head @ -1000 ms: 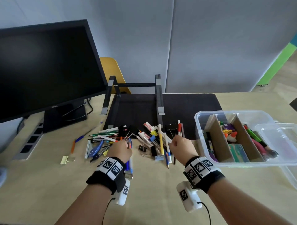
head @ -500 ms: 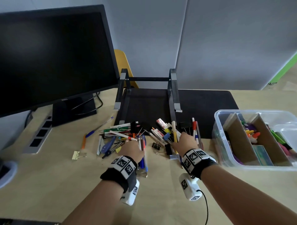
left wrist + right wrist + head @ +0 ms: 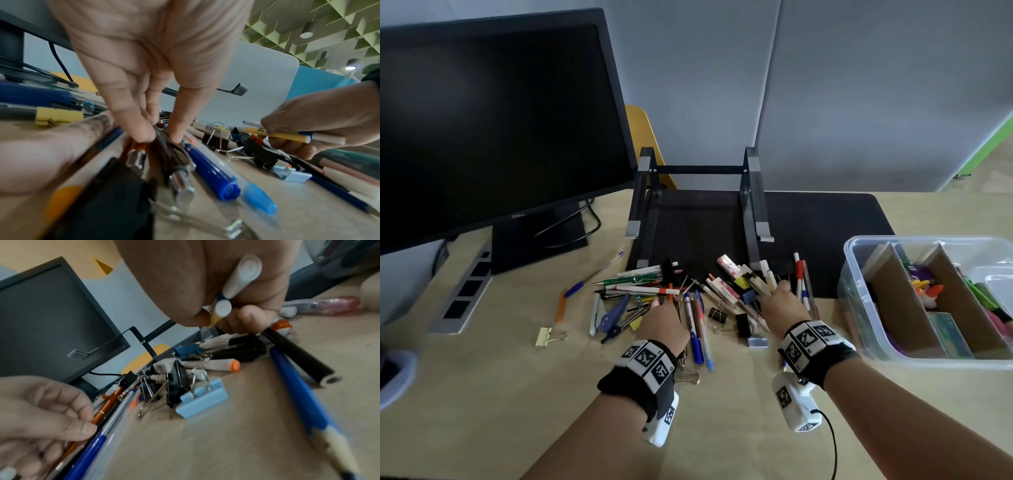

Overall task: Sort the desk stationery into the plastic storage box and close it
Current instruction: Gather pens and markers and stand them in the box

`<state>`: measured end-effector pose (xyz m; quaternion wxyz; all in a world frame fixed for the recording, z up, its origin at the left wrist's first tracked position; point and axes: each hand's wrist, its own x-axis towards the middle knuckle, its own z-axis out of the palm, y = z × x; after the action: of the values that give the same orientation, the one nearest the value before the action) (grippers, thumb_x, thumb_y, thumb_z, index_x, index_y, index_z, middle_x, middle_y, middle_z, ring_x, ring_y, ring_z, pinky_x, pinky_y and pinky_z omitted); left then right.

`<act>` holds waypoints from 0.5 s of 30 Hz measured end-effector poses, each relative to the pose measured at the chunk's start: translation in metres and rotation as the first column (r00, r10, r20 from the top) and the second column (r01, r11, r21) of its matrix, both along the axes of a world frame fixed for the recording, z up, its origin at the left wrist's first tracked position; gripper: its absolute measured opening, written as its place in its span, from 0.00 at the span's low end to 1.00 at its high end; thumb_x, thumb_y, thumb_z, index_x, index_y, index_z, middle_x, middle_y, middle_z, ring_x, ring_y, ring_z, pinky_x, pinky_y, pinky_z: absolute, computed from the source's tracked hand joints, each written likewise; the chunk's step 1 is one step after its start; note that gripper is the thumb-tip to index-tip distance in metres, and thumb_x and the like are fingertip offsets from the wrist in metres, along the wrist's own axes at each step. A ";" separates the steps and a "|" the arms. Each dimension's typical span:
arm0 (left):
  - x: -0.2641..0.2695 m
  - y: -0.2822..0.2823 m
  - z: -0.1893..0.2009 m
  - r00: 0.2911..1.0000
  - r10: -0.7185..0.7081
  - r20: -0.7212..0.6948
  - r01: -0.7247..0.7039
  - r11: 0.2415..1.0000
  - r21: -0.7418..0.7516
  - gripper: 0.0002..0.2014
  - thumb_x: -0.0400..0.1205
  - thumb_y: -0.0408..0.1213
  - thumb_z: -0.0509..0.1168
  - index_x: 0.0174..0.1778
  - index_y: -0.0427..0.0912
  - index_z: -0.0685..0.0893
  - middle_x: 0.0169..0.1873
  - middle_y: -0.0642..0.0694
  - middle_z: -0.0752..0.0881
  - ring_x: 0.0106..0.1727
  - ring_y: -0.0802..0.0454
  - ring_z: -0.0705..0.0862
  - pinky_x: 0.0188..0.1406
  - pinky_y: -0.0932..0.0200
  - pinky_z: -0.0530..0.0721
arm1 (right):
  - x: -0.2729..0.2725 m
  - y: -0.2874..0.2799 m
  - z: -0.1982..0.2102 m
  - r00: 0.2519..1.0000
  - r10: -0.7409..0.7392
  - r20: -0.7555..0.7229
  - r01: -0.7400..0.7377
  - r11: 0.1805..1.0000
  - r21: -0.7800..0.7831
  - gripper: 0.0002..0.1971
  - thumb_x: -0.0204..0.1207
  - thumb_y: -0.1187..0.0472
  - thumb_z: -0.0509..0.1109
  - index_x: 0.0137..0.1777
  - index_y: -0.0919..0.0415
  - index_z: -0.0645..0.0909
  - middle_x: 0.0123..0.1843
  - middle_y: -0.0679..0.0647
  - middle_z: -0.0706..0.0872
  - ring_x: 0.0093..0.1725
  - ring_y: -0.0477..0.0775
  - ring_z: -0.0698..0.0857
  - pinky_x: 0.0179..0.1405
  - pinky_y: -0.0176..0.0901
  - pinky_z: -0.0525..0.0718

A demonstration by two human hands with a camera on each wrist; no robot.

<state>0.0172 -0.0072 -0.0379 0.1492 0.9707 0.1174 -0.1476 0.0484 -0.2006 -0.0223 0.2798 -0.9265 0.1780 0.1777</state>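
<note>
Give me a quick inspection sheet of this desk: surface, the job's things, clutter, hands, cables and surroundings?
Surface: wooden desk with a black mat.
Job's things: heap of pens and clips; open plastic box with cardboard dividers, partly filled.
Clutter: laptop stand; yellow clip lying apart.
Hands: left hand pinches dark pens in the heap; right hand grips a yellow marker and a white one.
Cables: black monitor cable; wrist camera cable.
Surroundings: monitor, grey partition, yellow chair.
</note>
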 end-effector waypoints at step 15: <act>0.012 -0.017 -0.004 0.996 -0.048 -0.073 0.051 0.998 0.037 0.13 0.80 0.43 0.60 0.28 0.47 0.74 0.26 0.52 0.77 0.38 0.51 0.75 0.81 0.45 0.55 | -0.004 -0.017 0.006 0.992 -0.040 0.123 0.026 0.994 0.110 0.18 0.81 0.61 0.58 0.70 0.63 0.65 0.33 0.45 0.61 0.31 0.44 0.65 0.31 0.34 0.65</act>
<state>0.0295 -0.0244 -0.0424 0.1224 0.9701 0.1013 -0.1837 0.0443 -0.2178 -0.0159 0.3431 -0.9162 0.1656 0.1240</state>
